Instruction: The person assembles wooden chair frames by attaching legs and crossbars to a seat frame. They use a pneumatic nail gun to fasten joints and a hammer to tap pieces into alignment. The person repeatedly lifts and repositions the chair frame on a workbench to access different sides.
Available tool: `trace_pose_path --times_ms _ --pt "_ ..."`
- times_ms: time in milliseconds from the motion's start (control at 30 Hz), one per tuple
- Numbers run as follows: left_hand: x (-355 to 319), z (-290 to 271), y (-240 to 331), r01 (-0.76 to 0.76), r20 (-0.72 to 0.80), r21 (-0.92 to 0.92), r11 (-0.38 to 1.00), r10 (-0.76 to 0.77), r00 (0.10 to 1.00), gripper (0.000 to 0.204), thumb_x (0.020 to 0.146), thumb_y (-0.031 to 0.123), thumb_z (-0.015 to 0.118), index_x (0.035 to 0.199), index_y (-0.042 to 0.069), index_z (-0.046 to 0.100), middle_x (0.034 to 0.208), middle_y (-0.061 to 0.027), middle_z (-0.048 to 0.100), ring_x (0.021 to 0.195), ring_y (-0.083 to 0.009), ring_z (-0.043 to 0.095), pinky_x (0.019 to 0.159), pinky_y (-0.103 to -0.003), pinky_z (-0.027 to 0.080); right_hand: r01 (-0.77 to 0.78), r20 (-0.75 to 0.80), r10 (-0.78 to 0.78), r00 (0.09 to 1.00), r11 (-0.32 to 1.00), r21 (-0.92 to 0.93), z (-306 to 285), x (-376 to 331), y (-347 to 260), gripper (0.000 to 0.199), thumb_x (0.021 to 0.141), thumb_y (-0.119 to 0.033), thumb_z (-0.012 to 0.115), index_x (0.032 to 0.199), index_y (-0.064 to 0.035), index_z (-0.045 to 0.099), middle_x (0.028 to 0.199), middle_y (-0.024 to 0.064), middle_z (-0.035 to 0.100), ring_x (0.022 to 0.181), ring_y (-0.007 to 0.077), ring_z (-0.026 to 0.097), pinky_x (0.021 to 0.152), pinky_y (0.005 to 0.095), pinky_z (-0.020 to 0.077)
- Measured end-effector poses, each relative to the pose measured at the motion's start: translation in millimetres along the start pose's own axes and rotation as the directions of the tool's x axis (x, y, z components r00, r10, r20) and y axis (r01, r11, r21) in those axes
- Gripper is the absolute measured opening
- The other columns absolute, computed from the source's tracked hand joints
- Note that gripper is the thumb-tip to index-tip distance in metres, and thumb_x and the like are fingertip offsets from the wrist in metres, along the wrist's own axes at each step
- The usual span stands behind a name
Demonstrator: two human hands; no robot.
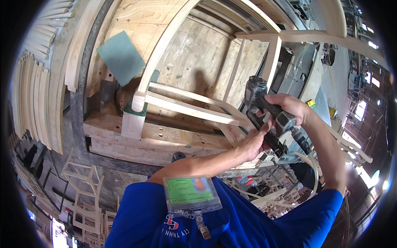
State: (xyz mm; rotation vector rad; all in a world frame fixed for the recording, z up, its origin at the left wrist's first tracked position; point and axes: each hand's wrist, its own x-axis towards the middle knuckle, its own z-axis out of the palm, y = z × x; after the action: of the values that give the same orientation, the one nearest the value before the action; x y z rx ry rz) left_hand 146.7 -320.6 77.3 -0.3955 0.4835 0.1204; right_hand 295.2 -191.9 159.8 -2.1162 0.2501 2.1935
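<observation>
Nail gun [264,113] sits gripped in your right hand [291,107]; your left hand [254,142] closes on its underside, beside the wooden chair frame [186,105].

A green sanding sheet [120,57] lies on the plywood bench [194,45]; curved wooden slats [35,95] stacked alongside.

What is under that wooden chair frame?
The chair frame lies on a workbench of rough wooden boards. A green pad sits under one joint. The right hand and nail gun hide the frame's right end.
</observation>
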Motion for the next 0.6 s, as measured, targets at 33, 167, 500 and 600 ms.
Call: trace_pose_path --times_ms 33,167,500,600 --pt "4 -6 0 0.016 0.011 -0.052 0.999 -0.016 1.0 0.047 0.11 0.046 0.049 0.127 0.004 0.058 0.111 -0.0104 0.07 0.1 -0.0206 0.072 0.094 -0.042 0.063 0.018 -0.01 -0.019 1.0 0.997 -0.069 -2 14 0 0.044 0.111 -0.033 0.05 0.122 0.01 0.054 0.096 0.0202 0.07 0.063 0.0253 0.071 0.052 0.0409 0.062" --pt "11 -12 8 0.035 0.071 -0.117 0.992 -0.027 0.997 0.06 0.11 0.056 0.037 0.132 0.003 0.053 0.115 -0.0152 0.071 0.103 -0.0262 0.074 0.097 -0.046 0.062 -0.137 -0.085 0.126 0.988 0.979 -0.147 3 51 -16 0.047 0.112 -0.035 0.047 0.117 0.0111 0.054 0.095 0.0208 0.069 0.06 0.025 0.071 0.051 0.0387 0.0619" --pt "2 -5 17 0.073 0.169 -0.099 0.992 -0.056 0.984 0.077 0.104 0.069 0.036 0.134 0.001 0.055 0.119 -0.0154 0.071 0.106 -0.0277 0.075 0.099 -0.047 0.061 -0.16 -0.079 0.143 0.987 0.944 -0.29 17 55 -18 0.047 0.112 -0.038 0.047 0.111 0.0072 0.06 0.085 0.0145 0.068 0.059 0.0224 0.07 0.051 0.0373 0.0613" --pt "-4 4 16 0.085 0.157 -0.079 0.993 -0.072 0.985 0.08 0.102 0.073 0.033 0.132 0.002 0.056 0.114 -0.0133 0.073 0.104 -0.0253 0.075 0.097 -0.046 0.061 -0.184 -0.081 0.167 0.983 0.933 -0.308 19 48 -16 0.047 0.112 -0.039 0.046 0.108 0.007 0.058 0.086 0.0137 0.063 0.059 0.0217 0.067 0.05 0.0367 0.0593"
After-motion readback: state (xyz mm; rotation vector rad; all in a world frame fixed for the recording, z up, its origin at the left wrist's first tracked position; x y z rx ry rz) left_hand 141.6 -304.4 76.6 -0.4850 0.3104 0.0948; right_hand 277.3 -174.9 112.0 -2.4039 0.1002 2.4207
